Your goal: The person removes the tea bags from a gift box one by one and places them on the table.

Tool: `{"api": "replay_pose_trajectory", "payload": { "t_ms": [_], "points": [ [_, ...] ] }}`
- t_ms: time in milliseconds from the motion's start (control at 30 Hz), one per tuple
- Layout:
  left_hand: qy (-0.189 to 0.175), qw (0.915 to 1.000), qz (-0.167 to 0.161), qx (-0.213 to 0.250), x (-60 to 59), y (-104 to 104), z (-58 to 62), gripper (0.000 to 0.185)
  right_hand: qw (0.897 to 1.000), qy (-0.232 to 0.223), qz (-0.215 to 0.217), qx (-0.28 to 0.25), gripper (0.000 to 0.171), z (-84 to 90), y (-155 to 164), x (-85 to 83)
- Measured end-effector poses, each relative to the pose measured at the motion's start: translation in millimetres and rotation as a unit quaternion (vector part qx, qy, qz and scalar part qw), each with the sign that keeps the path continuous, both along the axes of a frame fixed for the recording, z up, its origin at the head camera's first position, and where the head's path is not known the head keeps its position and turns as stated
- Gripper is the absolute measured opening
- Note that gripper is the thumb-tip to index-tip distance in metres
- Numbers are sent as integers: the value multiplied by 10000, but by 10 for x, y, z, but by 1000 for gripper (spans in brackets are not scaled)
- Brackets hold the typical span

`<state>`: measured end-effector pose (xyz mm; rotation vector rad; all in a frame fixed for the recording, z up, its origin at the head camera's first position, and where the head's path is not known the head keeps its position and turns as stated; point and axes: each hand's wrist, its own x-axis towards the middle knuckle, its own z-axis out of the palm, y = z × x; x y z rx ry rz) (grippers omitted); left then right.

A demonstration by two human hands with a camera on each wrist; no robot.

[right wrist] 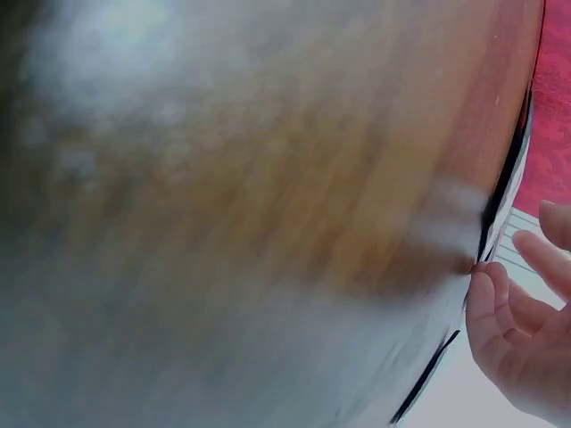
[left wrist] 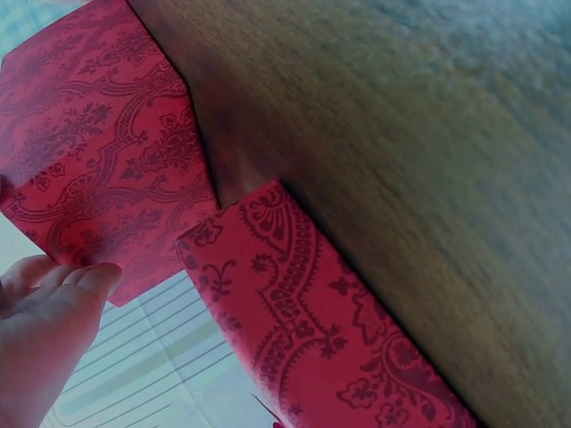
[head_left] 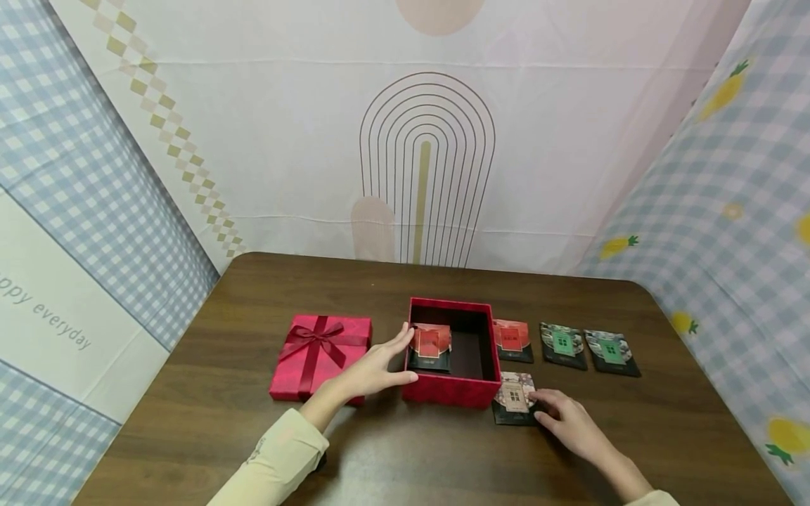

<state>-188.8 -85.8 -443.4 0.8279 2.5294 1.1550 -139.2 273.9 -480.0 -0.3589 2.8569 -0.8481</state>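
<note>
An open red box (head_left: 448, 390) stands mid-table with a red-and-black packet (head_left: 430, 347) inside it at the left. My left hand (head_left: 387, 365) rests against the box's left wall (left wrist: 98, 152), fingers straight along it and thumb at the front corner. My right hand (head_left: 552, 411) lies just right of a dark floral packet (head_left: 514, 397) that sits flat in front of the box's right corner. Its fingertips touch the packet's right edge. In the right wrist view the thumb (right wrist: 482, 299) meets that edge while the other fingers hover apart above it.
The red lid (head_left: 321, 355) with a ribbon bow lies left of the box. Right of the box lie a red packet (head_left: 511, 341) and two green ones (head_left: 562, 345) (head_left: 611, 351). The wooden table (head_left: 253, 436) is fenced by cloth backdrops on three sides.
</note>
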Motion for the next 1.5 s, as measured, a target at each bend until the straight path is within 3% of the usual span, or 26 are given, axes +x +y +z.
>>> {"api": "replay_pose_trajectory", "payload": {
  "t_ms": [300, 667, 800, 1000, 1267, 1500],
  "points": [
    [2, 10000, 20, -36, 0, 5, -9, 78, 9998, -13, -161, 68, 33, -14, 29, -7],
    [10, 10000, 3, -58, 9, 3, -3, 78, 9985, 105, -413, -331, 41, 93, 5, -65],
    [-49, 10000, -6, -37, 7, 7, 1, 78, 9969, 337, -529, -483, 41, 136, -22, -128],
    [-89, 10000, 5, -43, 2, 7, 20, 79, 9891, 839, -664, -1014, 38, 242, -137, -209],
    [-14, 10000, -7, -61, 3, 1, 26, 79, 9720, 1144, -694, -1932, 40, 423, -383, -319],
    [-34, 10000, -3, -8, -1, -4, 19, 78, 9622, 1403, -546, -2269, 39, 559, -578, -428]
  ]
}}
